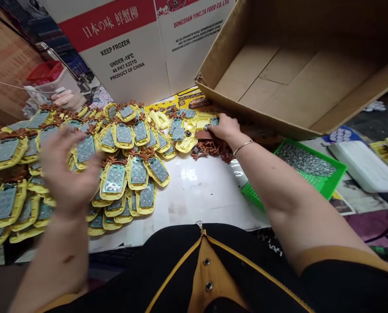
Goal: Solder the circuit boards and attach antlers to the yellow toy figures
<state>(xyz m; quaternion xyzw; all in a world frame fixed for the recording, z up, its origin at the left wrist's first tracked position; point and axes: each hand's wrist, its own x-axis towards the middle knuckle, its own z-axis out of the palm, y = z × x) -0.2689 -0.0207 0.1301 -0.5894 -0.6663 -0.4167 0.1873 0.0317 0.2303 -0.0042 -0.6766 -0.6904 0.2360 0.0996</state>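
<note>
Left hand [66,171] is hovering, fingers spread, over yellow plastic shells [138,170]; right hand [224,127] is reaching another, grip unclear; red-and-white carton [138,48] is showing "KEEP FROZEN".

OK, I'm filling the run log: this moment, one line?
left hand: blurred, near yellow units | right hand: at yellow shell, beside open carton

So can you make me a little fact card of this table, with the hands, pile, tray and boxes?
Left hand: blurred, fingers spread, in front of the pile
Right hand: reaching to the back; its hold is hard to see
Pile: many yellow shells, many with circuit boards
Green tray: holds small silvery pieces
Brown box: cardboard, open
White box: says KEEP FROZEN
</note>
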